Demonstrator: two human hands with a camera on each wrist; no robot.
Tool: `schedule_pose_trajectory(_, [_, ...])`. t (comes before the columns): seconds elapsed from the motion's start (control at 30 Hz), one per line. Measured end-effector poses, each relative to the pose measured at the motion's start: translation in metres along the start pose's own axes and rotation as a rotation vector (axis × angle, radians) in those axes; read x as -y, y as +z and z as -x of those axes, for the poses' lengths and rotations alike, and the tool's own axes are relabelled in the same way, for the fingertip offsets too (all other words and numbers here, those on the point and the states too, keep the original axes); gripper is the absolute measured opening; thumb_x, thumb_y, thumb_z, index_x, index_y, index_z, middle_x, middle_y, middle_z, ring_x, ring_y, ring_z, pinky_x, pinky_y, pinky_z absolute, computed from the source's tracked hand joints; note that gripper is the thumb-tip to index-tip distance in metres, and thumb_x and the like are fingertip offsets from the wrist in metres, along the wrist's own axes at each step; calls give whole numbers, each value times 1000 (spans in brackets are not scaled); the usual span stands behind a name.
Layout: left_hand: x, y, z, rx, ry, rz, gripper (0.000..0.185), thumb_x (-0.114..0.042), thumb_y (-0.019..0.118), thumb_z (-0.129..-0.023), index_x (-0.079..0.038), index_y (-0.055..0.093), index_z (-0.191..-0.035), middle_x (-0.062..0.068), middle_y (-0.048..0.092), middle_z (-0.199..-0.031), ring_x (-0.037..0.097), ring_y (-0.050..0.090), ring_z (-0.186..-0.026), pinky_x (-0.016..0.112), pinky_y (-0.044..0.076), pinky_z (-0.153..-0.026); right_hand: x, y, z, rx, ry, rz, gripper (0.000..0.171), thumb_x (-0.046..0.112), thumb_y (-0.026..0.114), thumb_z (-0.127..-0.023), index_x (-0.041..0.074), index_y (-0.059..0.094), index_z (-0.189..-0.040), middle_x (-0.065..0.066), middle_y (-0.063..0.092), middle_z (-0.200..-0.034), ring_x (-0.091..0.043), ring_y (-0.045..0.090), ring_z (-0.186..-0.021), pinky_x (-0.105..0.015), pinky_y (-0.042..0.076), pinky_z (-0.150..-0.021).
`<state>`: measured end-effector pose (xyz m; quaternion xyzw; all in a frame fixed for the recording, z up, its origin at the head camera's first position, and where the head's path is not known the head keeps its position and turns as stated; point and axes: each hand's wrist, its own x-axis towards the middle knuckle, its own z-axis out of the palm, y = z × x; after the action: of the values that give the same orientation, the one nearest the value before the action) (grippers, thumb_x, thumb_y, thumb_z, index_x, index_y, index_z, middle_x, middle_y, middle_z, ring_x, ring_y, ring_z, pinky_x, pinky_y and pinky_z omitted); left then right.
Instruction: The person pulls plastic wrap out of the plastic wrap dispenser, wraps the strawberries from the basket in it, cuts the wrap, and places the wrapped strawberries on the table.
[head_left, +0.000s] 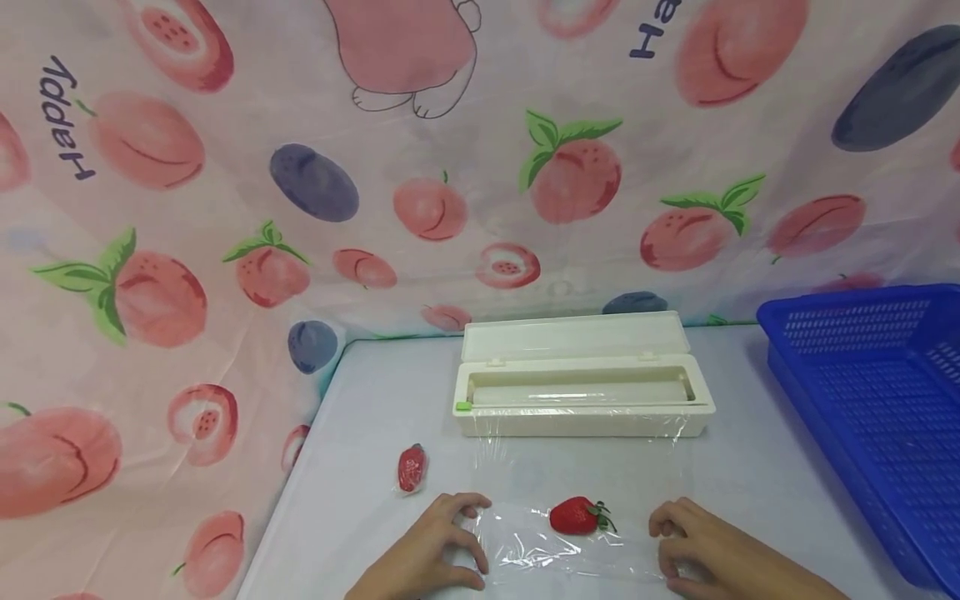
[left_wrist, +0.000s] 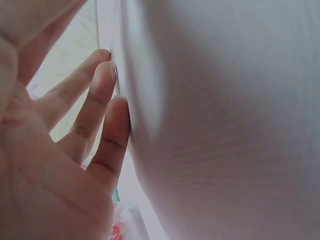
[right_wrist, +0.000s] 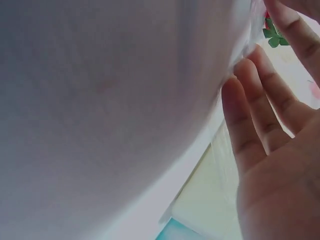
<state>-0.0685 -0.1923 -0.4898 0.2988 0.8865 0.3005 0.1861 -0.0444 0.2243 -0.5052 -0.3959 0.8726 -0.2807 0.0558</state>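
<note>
Resting both hands on the grey table (head_left: 757, 475), I have my left hand (head_left: 431, 546) at the left edge of the sheet of cling film (head_left: 570, 500) and my right hand (head_left: 708, 554) at its right edge. The fingers of each hand are loosely bent with their tips down on the film or on the table right at its border; I cannot tell from any view whether I am pinching the film or only pressing it, though nothing sits inside either palm. In the left wrist view my fingers (left_wrist: 107, 135) lie straight against the table surface, and in the right wrist view my fingers (right_wrist: 260, 110) do the same.

Between my hands, on the film, lies the strawberry (head_left: 576, 515): bright red, glossy, on its side, green leaves pointing right. The film is clear and wrinkled near me, and it runs unbroken back to the cream dispenser box (head_left: 581, 392), whose lid stands open.

Left of the film lies a wrapped strawberry (head_left: 411, 468). On the right sits a blue basket (head_left: 870, 417). Behind everything hangs a peach-print cloth (head_left: 225, 167).
</note>
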Motion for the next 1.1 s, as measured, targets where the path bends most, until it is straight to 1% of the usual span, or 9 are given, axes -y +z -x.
schedule_pose_trajectory(0.2, [-2,0,0,1,-33,-9,4,-42,79,-82,-41,76,-85,-13,50,-141,10,44,-123,32,45,-106,4,2,3,-116,-76,122,32,15,80,-78,35,56,-81,13,56,-105,-3,50,-94,-18,50,-72])
schedule_pose_trajectory(0.33, [-5,0,-1,19,-64,-26,9,-46,80,-79,-42,74,-83,-13,50,-140,12,43,-124,34,46,-106,5,5,4,-154,-67,152,38,11,80,-75,35,52,-84,17,55,-104,0,50,-92,-9,44,-75])
schedule_pose_trajectory(0.57, [-9,0,-1,14,-26,-104,11,-44,82,-78,-41,73,-84,-10,52,-140,14,44,-124,38,45,-106,4,6,4,-178,-94,155,40,9,79,-73,33,51,-87,17,54,-101,1,48,-90,-7,39,-74])
schedule_pose_trajectory(0.63, [-10,1,-1,9,-20,-114,9,-43,81,-79,-40,74,-84,-10,53,-139,14,45,-123,37,45,-106,5,6,4,-170,-77,145,39,9,79,-74,33,51,-86,19,54,-100,2,48,-89,-9,40,-71])
schedule_pose_trajectory(0.8, [-9,2,1,-17,-9,-125,6,-41,79,-82,-40,73,-83,-9,54,-139,13,46,-123,35,45,-106,10,1,3,-53,69,27,30,16,75,-85,34,53,-88,20,52,-101,5,46,-88,-18,48,-67])
schedule_pose_trajectory(0.9, [-10,1,2,-15,-26,-99,6,-41,78,-83,-39,72,-82,-10,54,-138,13,46,-123,35,45,-106,14,-3,2,16,190,-65,20,20,69,-92,34,54,-91,20,53,-102,6,47,-88,-20,49,-69])
schedule_pose_trajectory(0.97, [-10,0,3,-2,-52,-57,7,-41,77,-84,-39,71,-82,-11,55,-137,12,47,-123,35,45,-107,15,-5,2,31,243,-92,15,22,65,-95,33,55,-96,20,54,-101,6,48,-88,-20,51,-71])
schedule_pose_trajectory(1.03, [-10,-2,3,11,-78,-18,7,-42,75,-86,-39,70,-83,-13,56,-135,11,48,-122,34,46,-106,16,-7,2,22,237,-77,13,22,64,-96,31,57,-102,18,54,-103,5,49,-88,-20,52,-73])
schedule_pose_trajectory(1.1, [-9,-3,3,11,-77,2,7,-41,73,-88,-38,69,-84,-13,57,-133,10,49,-121,33,46,-106,16,-8,3,-23,177,-15,17,20,65,-95,28,58,-108,18,55,-105,5,50,-88,-20,54,-73])
